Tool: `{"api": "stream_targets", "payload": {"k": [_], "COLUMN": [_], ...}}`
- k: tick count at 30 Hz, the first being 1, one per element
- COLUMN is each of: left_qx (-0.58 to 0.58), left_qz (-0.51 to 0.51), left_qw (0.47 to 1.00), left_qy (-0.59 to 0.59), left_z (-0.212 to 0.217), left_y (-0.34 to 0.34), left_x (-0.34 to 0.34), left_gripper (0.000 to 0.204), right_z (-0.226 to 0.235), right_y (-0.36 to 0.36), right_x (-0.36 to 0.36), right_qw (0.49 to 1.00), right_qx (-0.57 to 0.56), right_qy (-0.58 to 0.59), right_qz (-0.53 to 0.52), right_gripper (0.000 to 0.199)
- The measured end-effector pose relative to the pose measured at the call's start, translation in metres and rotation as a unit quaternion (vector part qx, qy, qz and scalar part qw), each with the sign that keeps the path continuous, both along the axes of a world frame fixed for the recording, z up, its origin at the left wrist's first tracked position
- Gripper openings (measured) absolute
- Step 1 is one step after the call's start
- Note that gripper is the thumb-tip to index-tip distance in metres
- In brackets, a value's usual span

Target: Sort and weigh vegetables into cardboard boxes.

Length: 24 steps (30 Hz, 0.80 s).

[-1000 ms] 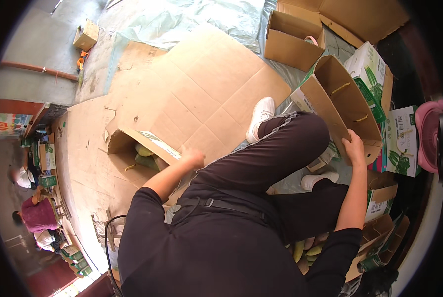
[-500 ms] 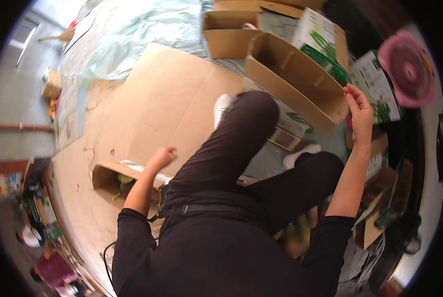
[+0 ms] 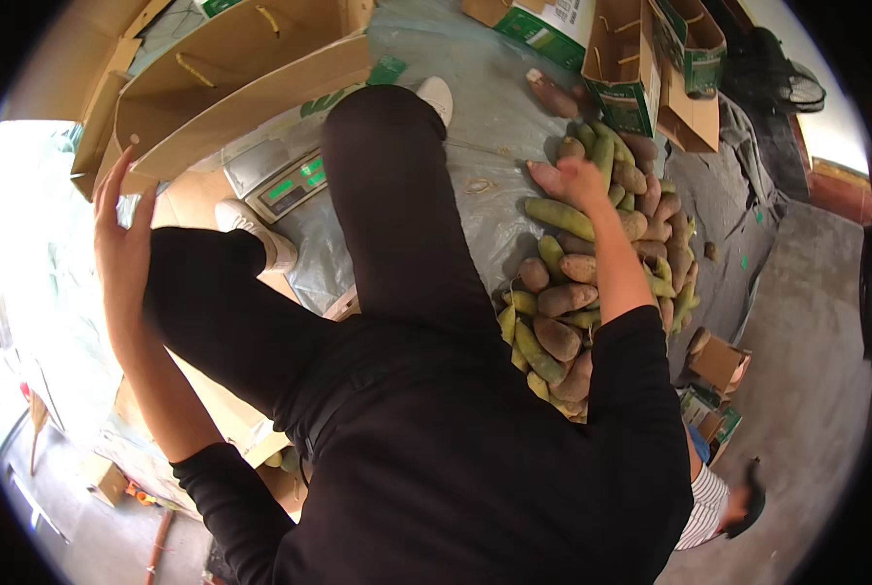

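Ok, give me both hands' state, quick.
Left hand: open, at the corner of the large cardboard box.
Right hand: at a reddish root; too blurred to tell whether it grips.

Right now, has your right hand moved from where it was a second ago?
Yes. The right hand has gone rightward, away from the open carton whose end it was at, to the vegetable pile.

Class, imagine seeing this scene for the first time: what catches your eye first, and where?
First, the heap of green and brownish vegetables at right, the right hand closed on a reddish one. Next, the long open box at upper left, the left hand at its corner. Then the scale with green displays, between the knees.
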<state>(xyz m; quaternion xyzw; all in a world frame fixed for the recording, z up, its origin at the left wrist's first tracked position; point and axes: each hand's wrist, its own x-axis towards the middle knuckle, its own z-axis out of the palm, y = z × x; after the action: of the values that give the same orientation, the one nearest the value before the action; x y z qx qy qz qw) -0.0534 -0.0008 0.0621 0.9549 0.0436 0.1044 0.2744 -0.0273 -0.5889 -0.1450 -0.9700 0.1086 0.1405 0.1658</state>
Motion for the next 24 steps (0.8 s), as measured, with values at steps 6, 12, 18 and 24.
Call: {"api": "stream_targets", "payload": {"k": [6, 12, 18, 24], "left_qx": [0.133, 0.200, 0.206, 0.180], "left_qz": [-0.086, -0.066, -0.043, 0.020], "left_qw": [0.984, 0.974, 0.977, 0.977], "left_qy": [0.083, 0.083, 0.017, 0.116], "left_z": [-0.050, -0.071, -0.067, -0.066], "left_y": [-0.001, 0.005, -0.028, -0.026], "left_x": [0.031, 0.036, 0.054, 0.043], "left_gripper": [0.058, 0.065, 0.070, 0.056], "right_z": [-0.063, -0.033, -0.051, -0.058], "right_y": [-0.048, -0.026, -0.057, -0.052], "right_x": [-0.162, -0.172, -0.177, -0.165], "right_qw": [0.983, 0.953, 0.930, 0.870], "right_qx": [0.015, -0.213, -0.287, -0.354], "right_qy": [0.167, 0.215, 0.175, 0.250], "right_qz": [-0.080, 0.003, 0.149, 0.235], "right_gripper": [0.016, 0.024, 0.032, 0.028]}}
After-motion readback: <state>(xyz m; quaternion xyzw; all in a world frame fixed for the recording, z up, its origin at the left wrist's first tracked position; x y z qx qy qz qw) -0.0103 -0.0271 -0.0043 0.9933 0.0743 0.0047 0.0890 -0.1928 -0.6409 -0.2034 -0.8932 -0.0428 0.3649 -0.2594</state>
